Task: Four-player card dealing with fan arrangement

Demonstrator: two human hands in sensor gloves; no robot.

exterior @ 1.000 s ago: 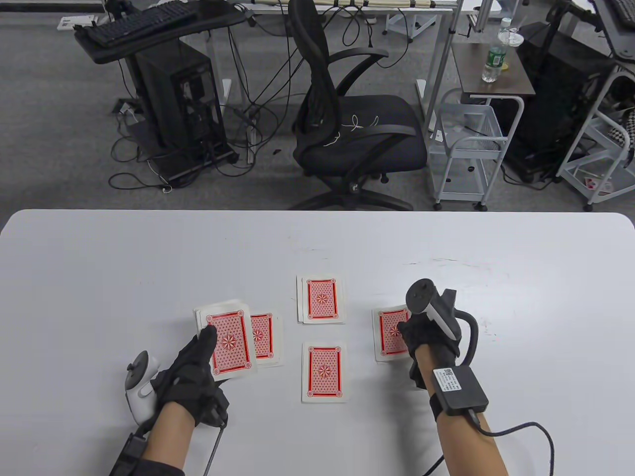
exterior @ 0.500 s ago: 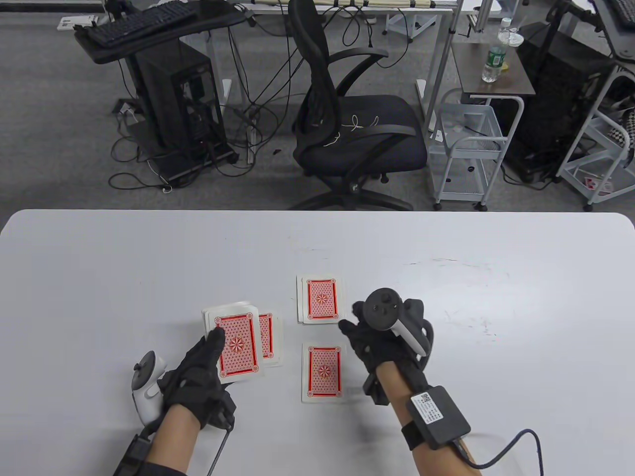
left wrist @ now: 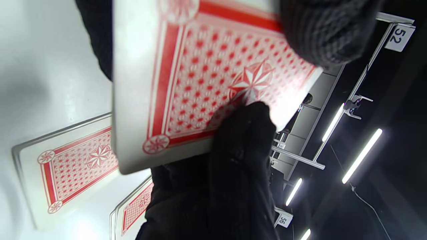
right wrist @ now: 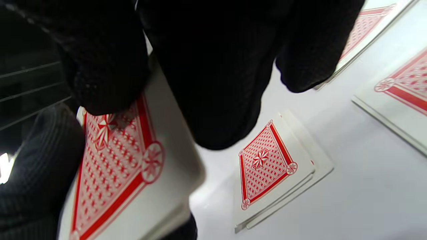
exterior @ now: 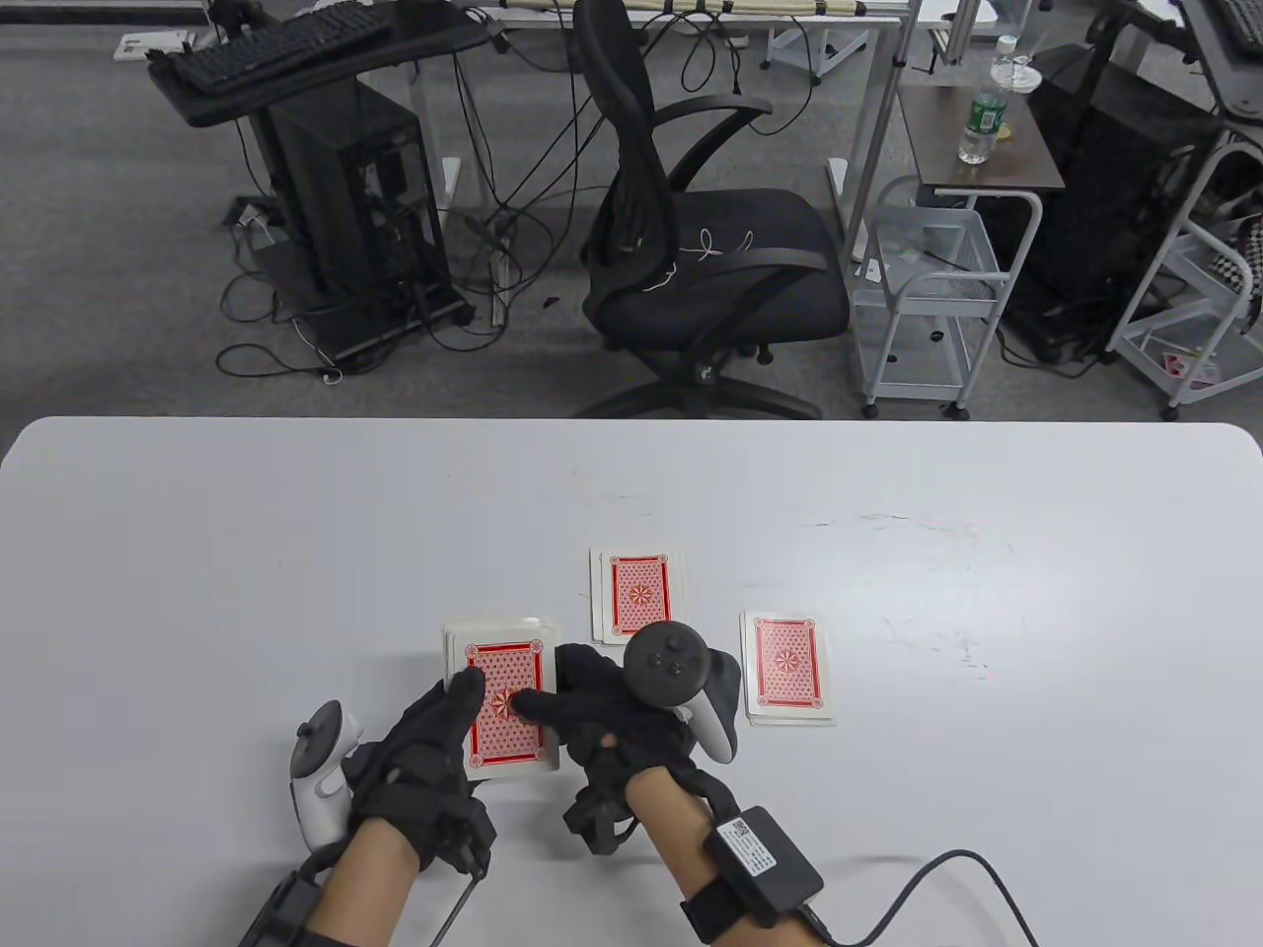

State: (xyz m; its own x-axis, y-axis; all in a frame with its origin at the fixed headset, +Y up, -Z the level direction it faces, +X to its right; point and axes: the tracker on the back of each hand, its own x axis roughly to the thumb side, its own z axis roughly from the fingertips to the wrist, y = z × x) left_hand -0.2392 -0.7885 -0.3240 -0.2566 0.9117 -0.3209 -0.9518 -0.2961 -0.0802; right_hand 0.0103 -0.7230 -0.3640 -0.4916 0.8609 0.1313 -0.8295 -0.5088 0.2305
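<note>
The right hand (exterior: 617, 710) has crossed from the right pile (exterior: 786, 669) to the deck (exterior: 505, 702); its fingertip presses the top card's centre; the left hand (exterior: 419, 760) grips the deck, raised off the table (exterior: 247, 552); the far pile (exterior: 639, 596) lies just beyond.

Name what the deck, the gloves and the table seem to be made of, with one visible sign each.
Deck: probably coated card or plastic; the left wrist view shows a glossy sheen on its printed back.
Gloves, on the left hand and right hand: black knitted fabric, matte; ribbed weave shows up close.
Table: smooth white top, perhaps laminate; faint scuffs and soft reflections.
</note>
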